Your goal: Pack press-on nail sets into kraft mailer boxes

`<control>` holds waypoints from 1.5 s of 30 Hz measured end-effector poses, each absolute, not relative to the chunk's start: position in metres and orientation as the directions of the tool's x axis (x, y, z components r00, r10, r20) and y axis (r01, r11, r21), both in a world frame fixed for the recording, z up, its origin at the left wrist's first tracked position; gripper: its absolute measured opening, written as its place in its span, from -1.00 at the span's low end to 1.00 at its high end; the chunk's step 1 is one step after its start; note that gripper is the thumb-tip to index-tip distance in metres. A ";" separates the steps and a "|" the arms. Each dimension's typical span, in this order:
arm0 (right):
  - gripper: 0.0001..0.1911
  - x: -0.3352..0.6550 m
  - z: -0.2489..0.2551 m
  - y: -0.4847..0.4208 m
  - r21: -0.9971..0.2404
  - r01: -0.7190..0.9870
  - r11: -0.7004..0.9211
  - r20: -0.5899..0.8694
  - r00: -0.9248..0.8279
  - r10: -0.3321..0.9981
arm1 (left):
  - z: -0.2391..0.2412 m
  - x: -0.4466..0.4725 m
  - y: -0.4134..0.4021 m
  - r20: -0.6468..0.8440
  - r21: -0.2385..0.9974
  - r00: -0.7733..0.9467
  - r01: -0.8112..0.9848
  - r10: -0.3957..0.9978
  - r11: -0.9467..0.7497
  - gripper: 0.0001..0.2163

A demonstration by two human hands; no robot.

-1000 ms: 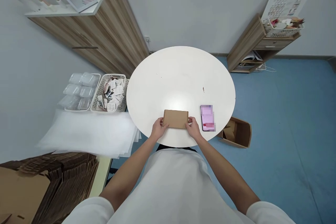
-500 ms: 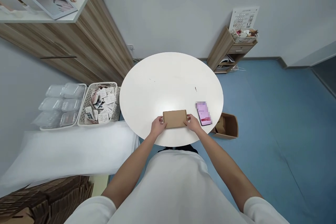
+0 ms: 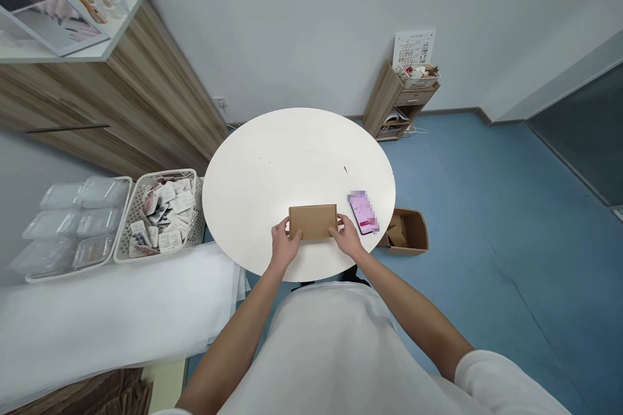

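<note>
Cardboard box, brown, flat: left hand gripping left end, right hand gripping right. Phone, screen lit, on white bench.

The box is brown cardboard, matt and smooth-faced. The surface under it is white and smooth, with a soft sheen. On the surface, the phone has a smooth, glassy-looking screen, partly pixelated. Left of the surface, the basket is perforated white plastic, its cards paper-like; the packs are clear, glossy plastic, and the sheets thin and smooth. Behind the surface, leftward, the cabinet shows streaked wood grain. Right of the surface, the carton is matt cardboard, the floor smooth.
</note>
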State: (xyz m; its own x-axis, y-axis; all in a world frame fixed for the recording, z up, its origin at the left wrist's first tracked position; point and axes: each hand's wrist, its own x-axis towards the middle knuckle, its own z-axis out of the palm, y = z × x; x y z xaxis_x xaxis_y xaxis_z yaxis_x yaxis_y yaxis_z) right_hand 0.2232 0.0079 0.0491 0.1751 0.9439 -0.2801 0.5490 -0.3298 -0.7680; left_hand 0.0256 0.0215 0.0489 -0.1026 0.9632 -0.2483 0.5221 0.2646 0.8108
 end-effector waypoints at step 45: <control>-0.60 0.428 0.045 -0.055 -0.895 0.124 -0.429 -0.296 0.556 0.777 | 0.076 0.217 0.061 -0.412 0.860 0.532 0.494 0.740 0.124 -0.56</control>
State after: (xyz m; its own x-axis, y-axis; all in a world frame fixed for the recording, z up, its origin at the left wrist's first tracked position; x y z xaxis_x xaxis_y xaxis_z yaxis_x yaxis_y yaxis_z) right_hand 0.4276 -0.0552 0.0446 0.5562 0.7767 -0.2955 0.1244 -0.4294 -0.8945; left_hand 0.2174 0.0608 0.0757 0.5316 0.7401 -0.4119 0.4945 0.1236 0.8603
